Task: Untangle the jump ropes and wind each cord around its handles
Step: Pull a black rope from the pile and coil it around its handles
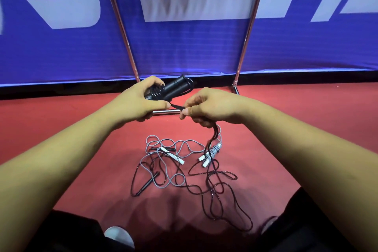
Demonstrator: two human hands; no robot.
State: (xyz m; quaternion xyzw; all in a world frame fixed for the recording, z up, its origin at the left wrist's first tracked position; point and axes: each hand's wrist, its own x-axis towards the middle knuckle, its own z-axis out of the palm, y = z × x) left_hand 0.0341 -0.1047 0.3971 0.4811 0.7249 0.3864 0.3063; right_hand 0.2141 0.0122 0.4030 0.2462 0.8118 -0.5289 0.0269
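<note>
My left hand (141, 99) grips a pair of black jump-rope handles (173, 87) with a few turns of black cord wound round them. My right hand (206, 106) pinches the same black cord (176, 106) just right of the handles, and the cord hangs down from it to the floor. On the red floor below lies a tangle: a grey cord (173, 145) with white handles (205, 158), and dark cords (216, 188) with a thin black handle (148, 183). A grey cord also rises toward my right hand.
A blue banner (184, 32) on a chrome frame (122, 26) stands right behind my hands, its base bar (166, 111) on the floor. My dark trouser legs and white shoes (119, 235) border the tangle at the bottom.
</note>
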